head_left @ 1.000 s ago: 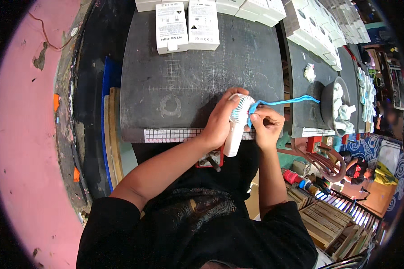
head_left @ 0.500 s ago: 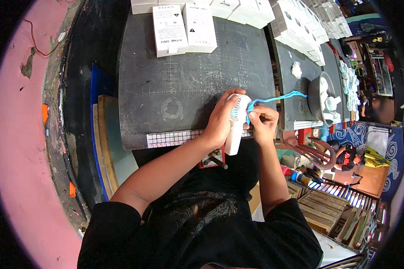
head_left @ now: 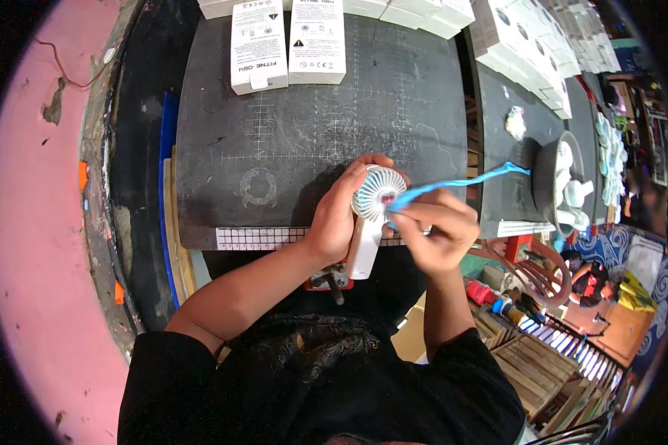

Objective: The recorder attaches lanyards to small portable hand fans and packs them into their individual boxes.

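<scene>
A white handheld fan (head_left: 379,191) with a round slatted grille is held over the table's front edge, its handle pointing down toward me. My left hand (head_left: 336,208) wraps round the grille from the left side. With fingers pinched, my right hand (head_left: 439,226) presses a light blue cloth strip (head_left: 460,182) against the front of the grille, near its red centre. The strip's loose end trails out to the right above the table. My right fingertips are partly hidden by the cloth and slightly blurred.
The dark table (head_left: 304,126) carries white boxes (head_left: 259,44) at its far side and a white ruler strip (head_left: 263,238) along its front edge. On a second table to the right stand a grey bowl (head_left: 548,182) of white fans, a crumpled white wad (head_left: 515,122) and stacked boxes (head_left: 523,44).
The fan has turned so its grille faces up more toward me. My right hand has shifted onto the front of the grille with the blue strip. The view has moved slightly.
</scene>
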